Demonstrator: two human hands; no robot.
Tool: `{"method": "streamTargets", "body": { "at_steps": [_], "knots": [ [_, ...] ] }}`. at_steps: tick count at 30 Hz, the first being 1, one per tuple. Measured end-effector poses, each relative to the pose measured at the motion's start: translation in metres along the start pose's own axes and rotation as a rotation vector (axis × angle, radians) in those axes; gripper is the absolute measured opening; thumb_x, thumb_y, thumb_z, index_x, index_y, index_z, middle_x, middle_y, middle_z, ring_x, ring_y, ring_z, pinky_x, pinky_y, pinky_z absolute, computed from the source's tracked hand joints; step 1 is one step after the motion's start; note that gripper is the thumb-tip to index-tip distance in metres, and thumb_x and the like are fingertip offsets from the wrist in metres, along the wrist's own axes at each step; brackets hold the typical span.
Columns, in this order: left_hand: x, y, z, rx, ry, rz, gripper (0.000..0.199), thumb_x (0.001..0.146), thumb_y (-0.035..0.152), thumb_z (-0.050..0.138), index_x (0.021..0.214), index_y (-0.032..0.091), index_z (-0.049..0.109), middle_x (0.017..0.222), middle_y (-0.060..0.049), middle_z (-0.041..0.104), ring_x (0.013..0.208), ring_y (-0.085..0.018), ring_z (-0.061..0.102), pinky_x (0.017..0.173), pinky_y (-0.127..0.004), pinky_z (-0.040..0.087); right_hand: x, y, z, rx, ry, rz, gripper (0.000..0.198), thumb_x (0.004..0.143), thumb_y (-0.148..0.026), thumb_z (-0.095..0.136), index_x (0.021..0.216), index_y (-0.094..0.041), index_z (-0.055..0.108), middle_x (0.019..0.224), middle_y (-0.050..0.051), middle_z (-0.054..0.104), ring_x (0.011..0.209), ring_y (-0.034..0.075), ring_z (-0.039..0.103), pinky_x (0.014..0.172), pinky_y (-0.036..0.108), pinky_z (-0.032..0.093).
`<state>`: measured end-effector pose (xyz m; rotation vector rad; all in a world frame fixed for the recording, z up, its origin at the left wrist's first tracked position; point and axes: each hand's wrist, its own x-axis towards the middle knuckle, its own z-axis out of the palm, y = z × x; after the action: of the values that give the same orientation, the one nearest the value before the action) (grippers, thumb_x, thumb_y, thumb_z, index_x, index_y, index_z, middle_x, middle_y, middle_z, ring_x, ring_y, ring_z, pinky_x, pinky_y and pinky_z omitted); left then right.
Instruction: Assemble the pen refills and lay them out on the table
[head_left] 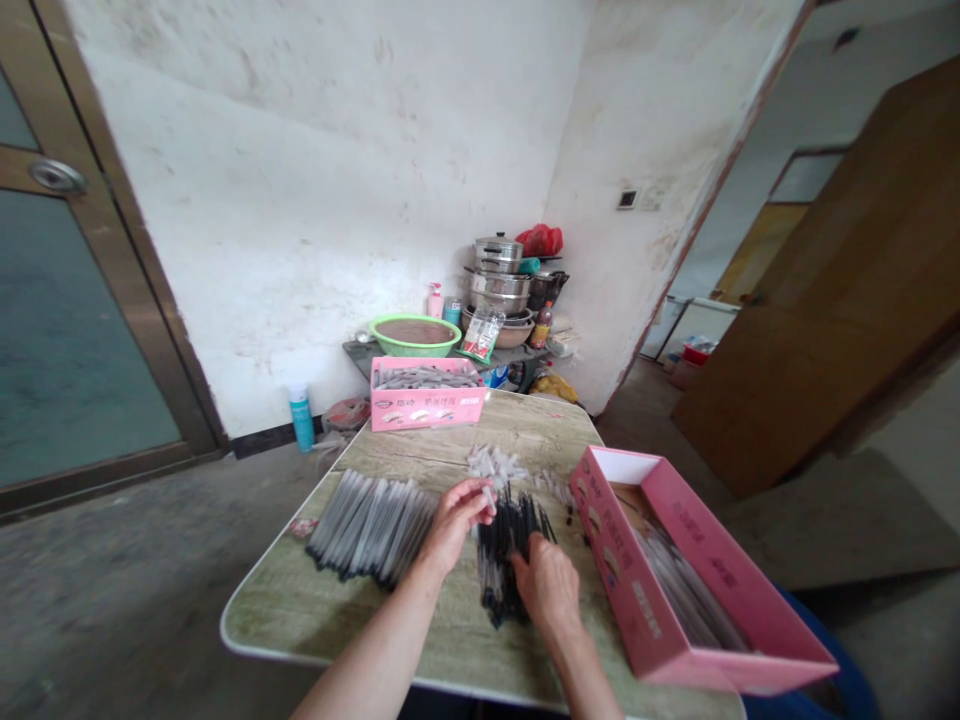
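Observation:
My left hand (461,518) is closed, pinching a small whitish translucent piece (490,497) that looks like a pen cap. Just right of it lies a pile of thin black sticks (496,570), like pen refills. My right hand (550,580) rests at the right side of this pile with curled fingers; what they grip is hidden. Beyond the hands is a loose heap of small whitish pieces (495,460), with more of the same pieces (551,487) to its right. Left of my left hand, translucent tubes with dark ends (371,525) lie side by side in a wide row.
A pink box (427,408) full of slim sticks stands at the far table edge. Another pink box (637,600), holding translucent tubes, stands on the right of the wood-patterned table (292,625). Behind are a green basin (415,348) and stacked steamer pots (499,280).

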<state>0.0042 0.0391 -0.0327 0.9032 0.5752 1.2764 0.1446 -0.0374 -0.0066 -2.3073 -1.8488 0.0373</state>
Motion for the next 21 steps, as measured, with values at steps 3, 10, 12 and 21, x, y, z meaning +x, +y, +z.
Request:
{"method": "streamTargets", "body": {
  "at_steps": [3,10,12,21],
  "knots": [
    [0.001,-0.001,-0.002,-0.025,0.011,0.017,0.036,0.073,0.034,0.07,0.1,0.012,0.065,0.086,-0.01,0.067,0.068,-0.013,0.061,0.062,-0.025,0.048,0.001,0.001,-0.002,-0.006,-0.021,-0.014,0.01,0.082,-0.022,0.056,0.084,-0.016,0.064,0.083,0.013,0.073,0.081,0.026,0.07,0.063,0.029,0.046],
    [0.003,-0.003,-0.005,0.195,0.064,0.076,0.038,0.074,0.038,0.067,0.101,0.012,0.064,0.075,-0.005,0.065,0.061,-0.012,0.059,0.055,-0.022,0.047,0.0,-0.001,-0.007,0.024,-0.033,-0.004,0.009,0.081,-0.025,0.06,0.081,-0.017,0.065,0.081,0.012,0.074,0.079,0.025,0.07,0.06,0.026,0.043],
    [0.005,-0.005,-0.007,0.345,0.108,0.111,0.038,0.072,0.039,0.067,0.099,0.012,0.064,0.069,-0.002,0.063,0.056,-0.012,0.057,0.05,-0.021,0.044,-0.006,-0.001,-0.017,0.039,-0.018,-0.012,0.013,0.084,-0.029,0.058,0.083,-0.019,0.065,0.079,0.01,0.074,0.078,0.024,0.07,0.058,0.025,0.041],
    [0.01,-0.01,-0.027,0.832,0.34,0.293,0.031,0.081,0.035,0.055,0.103,0.016,0.067,0.082,-0.005,0.071,0.069,-0.017,0.064,0.065,-0.026,0.049,0.01,0.099,-0.11,-0.097,0.17,0.041,0.03,0.092,-0.036,0.04,0.098,-0.021,0.066,0.091,0.01,0.073,0.083,0.023,0.068,0.063,0.026,0.041]
  ]
}}
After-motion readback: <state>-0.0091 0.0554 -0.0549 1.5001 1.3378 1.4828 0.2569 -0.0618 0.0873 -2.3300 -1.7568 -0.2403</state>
